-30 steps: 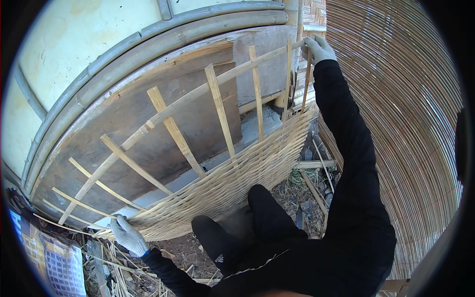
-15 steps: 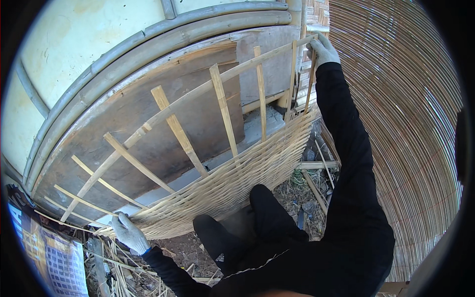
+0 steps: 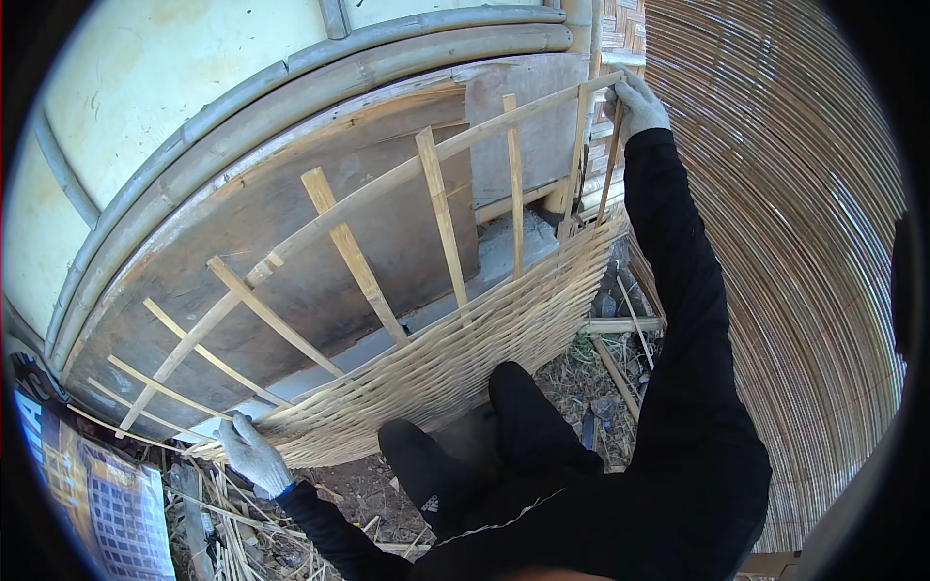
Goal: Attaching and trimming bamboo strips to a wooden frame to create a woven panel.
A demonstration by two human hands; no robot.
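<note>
A woven bamboo panel point(image 3: 426, 382) stands tilted in front of my knees, with several flat upright slats point(image 3: 365, 276) sticking out above its weave. One long bamboo strip point(image 3: 320, 225) crosses the slats, passing behind some and in front of others, apart from the finished weave. My right hand point(image 3: 639, 105), in a pale grey glove, is closed on the strip's far right end, beside the last upright slat. My gloved left hand point(image 3: 254, 455) grips the panel's lower left corner, where the weave meets the thin slats; its fingertips are partly hidden.
Behind the panel stands a worn plywood board point(image 3: 358, 223) under curved bamboo poles point(image 3: 320, 68). A slatted bamboo screen point(image 3: 775, 242) rises on the right. Loose bamboo strips point(image 3: 237, 537) and debris cover the ground, and a printed sheet point(image 3: 107, 494) lies at lower left.
The long strip and the upright slats have shifted very slightly right and down, along with my right hand. My left hand keeps its hold in the same place.
</note>
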